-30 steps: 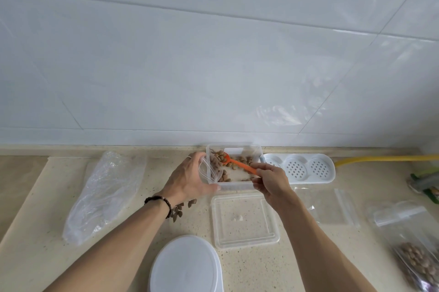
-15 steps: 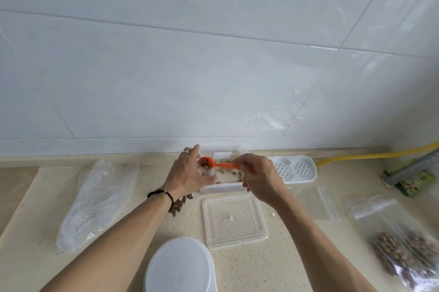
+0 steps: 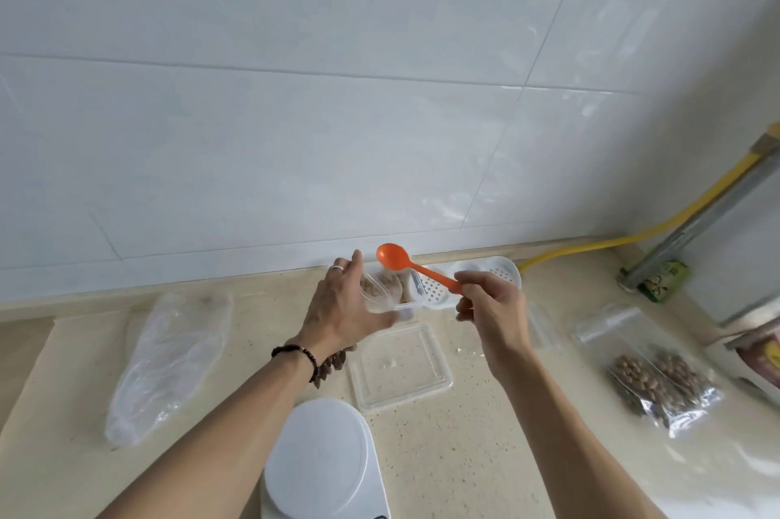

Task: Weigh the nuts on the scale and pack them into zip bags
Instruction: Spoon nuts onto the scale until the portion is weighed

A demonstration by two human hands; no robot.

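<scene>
Nuts [image 3: 386, 286] in zip bag gripped by left hand [image 3: 346, 307]; right hand [image 3: 489, 307] pinches orange spoon [image 3: 415, 267]; speckled beige counter [image 3: 464, 455], white tiled wall [image 3: 295, 117].

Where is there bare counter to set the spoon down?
Bare counter lies between the scale, the clear lid and the filled zip bag. Another patch separates the empty plastic bag from the left hand. The back edge is crowded.
</scene>
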